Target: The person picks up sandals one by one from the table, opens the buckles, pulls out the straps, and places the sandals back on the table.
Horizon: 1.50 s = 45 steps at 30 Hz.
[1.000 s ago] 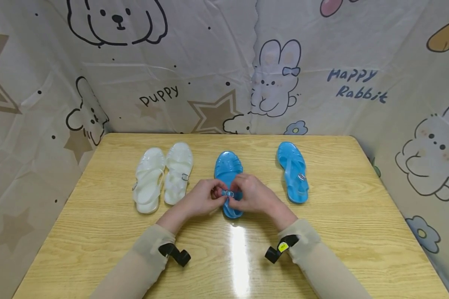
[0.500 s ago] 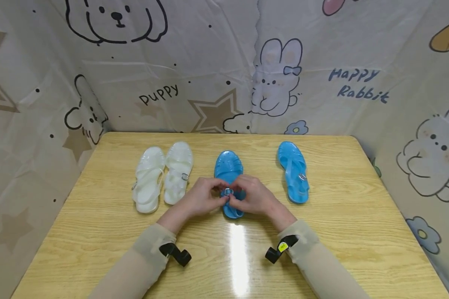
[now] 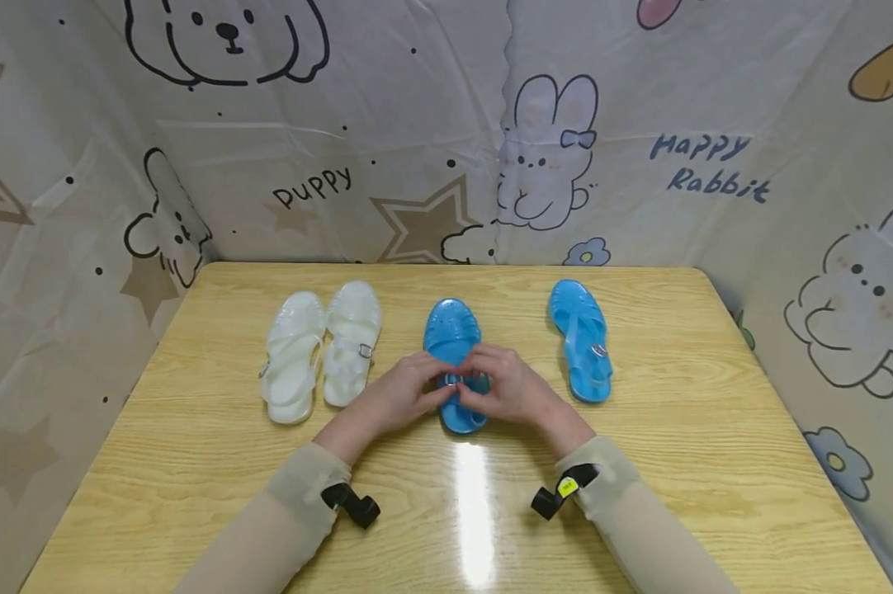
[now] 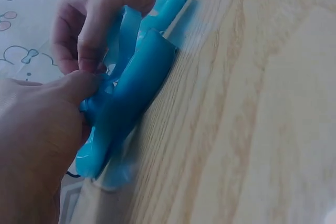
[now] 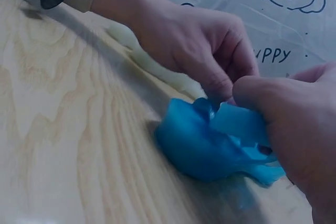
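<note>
A blue jelly sandal (image 3: 451, 328) lies in the middle of the table, its toe pointing away. At its small metal buckle (image 3: 453, 380) both hands meet. My left hand (image 3: 398, 394) pinches the strap by the buckle from the left side. From the right, my right hand (image 3: 512, 388) pinches the blue strap (image 5: 241, 121) between thumb and fingers. In the left wrist view the strap (image 4: 129, 32) arches above the sandal's heel. The fingertips largely cover the buckle in both wrist views, so how the strap sits in it is hidden.
Another blue sandal (image 3: 582, 338) lies to the right, its buckle on the right side. Two white sandals (image 3: 294, 351) stand side by side on the left. A printed cloth (image 3: 409, 124) hangs behind the wooden table (image 3: 677, 462).
Both hands stay at the buckle and make small finger movements. The buckle, plainly visible earlier, is now partly covered by the fingertips. The other sandals stay in place.
</note>
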{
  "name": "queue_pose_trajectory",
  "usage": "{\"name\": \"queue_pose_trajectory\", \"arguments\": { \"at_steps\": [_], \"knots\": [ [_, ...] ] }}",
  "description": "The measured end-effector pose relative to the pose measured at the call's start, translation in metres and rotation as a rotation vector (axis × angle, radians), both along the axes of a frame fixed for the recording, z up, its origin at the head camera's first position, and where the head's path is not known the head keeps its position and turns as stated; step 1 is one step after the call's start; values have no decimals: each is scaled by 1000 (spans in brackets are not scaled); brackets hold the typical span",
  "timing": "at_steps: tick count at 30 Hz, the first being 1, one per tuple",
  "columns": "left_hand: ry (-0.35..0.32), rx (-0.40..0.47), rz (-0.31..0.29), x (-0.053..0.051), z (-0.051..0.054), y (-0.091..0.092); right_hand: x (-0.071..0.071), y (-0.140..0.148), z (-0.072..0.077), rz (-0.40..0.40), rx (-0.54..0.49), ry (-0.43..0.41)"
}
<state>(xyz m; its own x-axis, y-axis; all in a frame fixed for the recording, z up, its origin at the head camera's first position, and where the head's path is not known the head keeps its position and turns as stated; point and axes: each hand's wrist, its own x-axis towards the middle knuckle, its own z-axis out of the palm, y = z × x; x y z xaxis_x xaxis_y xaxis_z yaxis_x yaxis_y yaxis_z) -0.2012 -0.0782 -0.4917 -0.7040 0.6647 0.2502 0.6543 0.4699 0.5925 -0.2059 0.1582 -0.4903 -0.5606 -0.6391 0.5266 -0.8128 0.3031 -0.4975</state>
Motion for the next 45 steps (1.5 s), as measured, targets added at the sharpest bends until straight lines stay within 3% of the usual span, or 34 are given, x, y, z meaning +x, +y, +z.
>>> {"name": "queue_pose_trajectory", "arguments": {
  "at_steps": [6, 10, 14, 17, 20, 27, 32, 39, 45],
  "knots": [
    [-38, -42, 13, 1, 3, 2, 1, -1, 8, -16, 80, -70],
    [-129, 1, 48, 1, 4, 4, 1, -2, 12, -37, 151, -69],
    [-223, 57, 95, 1, 3, 5, 2, -3, 15, -28, 207, 61],
    [-247, 74, 113, 2, 3, 5, 2, -4, 14, -15, 225, 193],
    [-251, 78, 118, 2, 3, 5, 3, -5, 12, -20, 230, 236],
    [-241, 97, 121, 2, 1, 6, 6, -12, 18, -125, 286, 41],
    [-226, 120, 104, 3, 0, 6, 5, -15, 17, -143, 301, 23],
    [-203, 157, 78, 2, -4, 5, 1, -8, 6, -102, 146, -51],
    [-266, 212, 117, 4, -5, -2, -1, 0, 2, -32, 55, -134]
  ]
}}
